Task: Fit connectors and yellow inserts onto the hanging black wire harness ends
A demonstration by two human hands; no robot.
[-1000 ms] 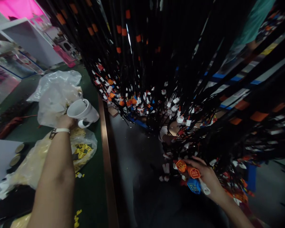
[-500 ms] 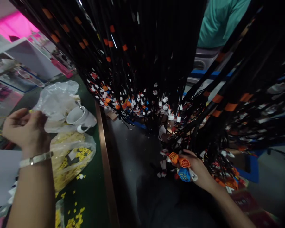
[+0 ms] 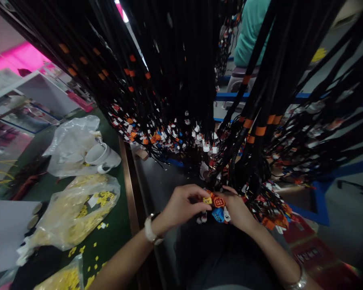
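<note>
Left hand: I'm pinching a yellow plastic piece!
Right hand: And I'm clasping an orange connector, blue connector alongside!

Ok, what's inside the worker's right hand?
The right hand holds an orange plastic connector, a blue plastic connector and a white plastic piece, their ends showing. Another orange piece is partly covered by the left hand. Whatever lies against the palm is hidden.

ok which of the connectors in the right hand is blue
The connector just below the clearest orange one and left of the white one; it alone is blue among those the right hand holds.
</note>
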